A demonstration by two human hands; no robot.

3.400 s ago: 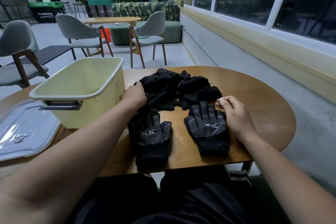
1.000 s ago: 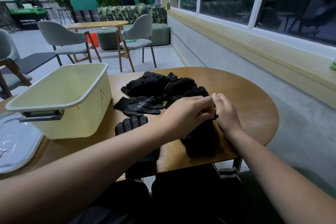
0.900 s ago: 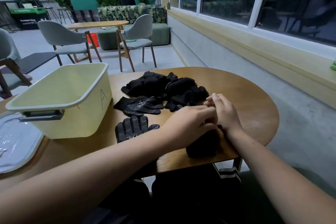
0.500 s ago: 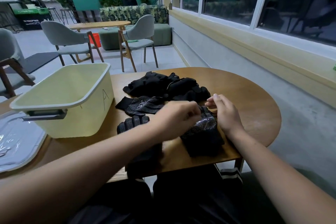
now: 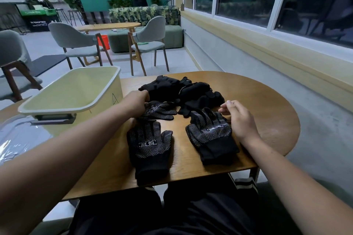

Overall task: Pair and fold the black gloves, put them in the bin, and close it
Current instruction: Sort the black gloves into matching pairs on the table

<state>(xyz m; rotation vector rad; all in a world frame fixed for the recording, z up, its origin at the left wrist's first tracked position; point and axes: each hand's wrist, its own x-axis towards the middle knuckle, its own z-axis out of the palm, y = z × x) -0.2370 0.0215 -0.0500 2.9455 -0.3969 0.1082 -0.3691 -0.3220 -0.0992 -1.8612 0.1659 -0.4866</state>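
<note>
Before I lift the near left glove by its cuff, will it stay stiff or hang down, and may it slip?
Probably floppy: the glove is thin knit lying flat on the table, so it should droop from the cuff. It looks light. The white dots on its palm suggest grip, so it will likely not slip when held.

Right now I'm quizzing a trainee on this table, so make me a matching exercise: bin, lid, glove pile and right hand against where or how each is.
Things: 1 bin; 2 lid; 3 glove pile; 4 right hand.
States: A heaped at the far side of the table; B fingers loose, holding nothing; C lying flat beside the bin; D uncovered, upright on the left.
Pairs: 1-D; 2-C; 3-A; 4-B.
</note>
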